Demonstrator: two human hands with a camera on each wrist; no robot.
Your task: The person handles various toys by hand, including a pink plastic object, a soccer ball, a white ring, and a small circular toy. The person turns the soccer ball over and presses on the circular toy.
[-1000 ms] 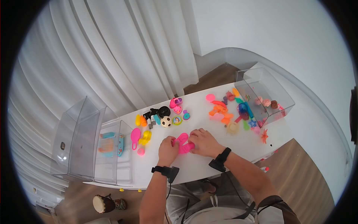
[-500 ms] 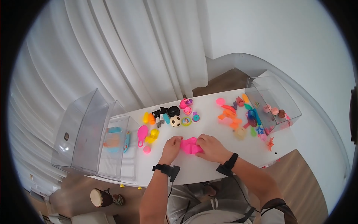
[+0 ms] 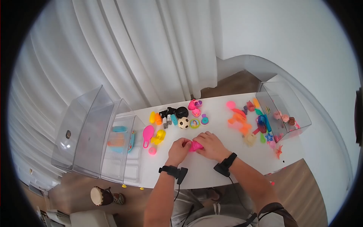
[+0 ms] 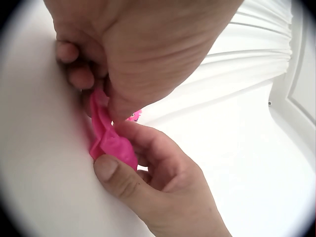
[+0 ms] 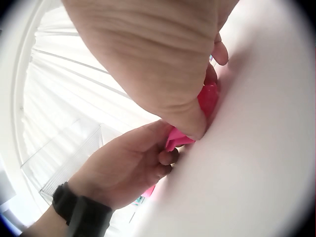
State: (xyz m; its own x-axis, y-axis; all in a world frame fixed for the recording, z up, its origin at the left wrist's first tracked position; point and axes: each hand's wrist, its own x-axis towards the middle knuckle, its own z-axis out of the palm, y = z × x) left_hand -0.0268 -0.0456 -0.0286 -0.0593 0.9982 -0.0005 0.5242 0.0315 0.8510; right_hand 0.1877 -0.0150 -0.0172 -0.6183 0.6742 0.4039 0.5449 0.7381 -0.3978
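Observation:
Over the near middle of the white table (image 3: 211, 176), both hands hold a bright pink piece of thin, pliable-looking plastic (image 3: 195, 146). My left hand (image 3: 179, 152) pinches one end of it between thumb and fingers. The other end is gripped by my right hand (image 3: 212, 146), its thumb along one face in the left wrist view. There the pink piece (image 4: 117, 148) looks folded, with ridges along it, close over the tabletop. Fingers hide much of its outline, and I cannot tell what kind of toy it is.
Left of the hands lie a pink hand mirror-like toy (image 3: 148, 134), yellow duck (image 3: 159, 136) and pink round piece (image 3: 152, 151). Behind are a toy football (image 3: 183, 122) and black toys. Colourful toys lie right, beside a clear bin (image 3: 298, 102); clear drawers (image 3: 87, 140) stand left.
The hands have come closer together, and the pink piece, earlier spread out with a loop showing, now looks smaller and bunched between them. The head view has shifted, moving the table scene rightward.

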